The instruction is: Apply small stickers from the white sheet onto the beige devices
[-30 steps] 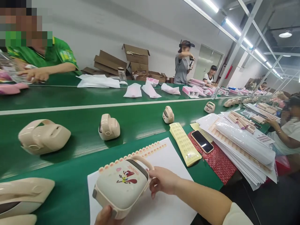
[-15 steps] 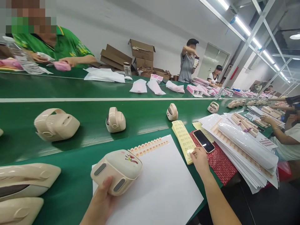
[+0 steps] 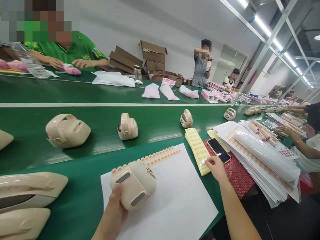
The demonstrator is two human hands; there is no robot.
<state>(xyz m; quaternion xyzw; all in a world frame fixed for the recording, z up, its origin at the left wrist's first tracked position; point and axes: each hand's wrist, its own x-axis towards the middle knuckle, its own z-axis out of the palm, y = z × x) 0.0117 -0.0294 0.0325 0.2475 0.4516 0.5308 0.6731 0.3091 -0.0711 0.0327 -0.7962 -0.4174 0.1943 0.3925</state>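
Over the white sheet of paper (image 3: 170, 196), my left hand (image 3: 113, 208) grips a small beige iron (image 3: 133, 186) by its body. Two grey foot pads on its heel face me, and a red pattern shows on its pale top face. My right hand (image 3: 216, 168) is closed in a pinch at the near corner of a yellow sticker sheet (image 3: 196, 146); whether a single label has lifted there is too small to tell. Rows of small round orange stickers (image 3: 160, 156) run along the paper's far edge, partly hidden by the iron.
Similar irons (image 3: 68, 130) stand on the green conveyor belt (image 3: 155, 123), and others (image 3: 30, 190) lie at my left. A phone (image 3: 219, 150) rests on red bubble wrap (image 3: 237, 176) beside stacked sticker sheets (image 3: 260, 166). Across the belt sits a person in green (image 3: 82, 50); co-workers are at right.
The iron in my left hand has turned, its heel now more toward me and its patterned top farther away. My right hand stays at the sticker sheet's corner. The view has shifted slightly.
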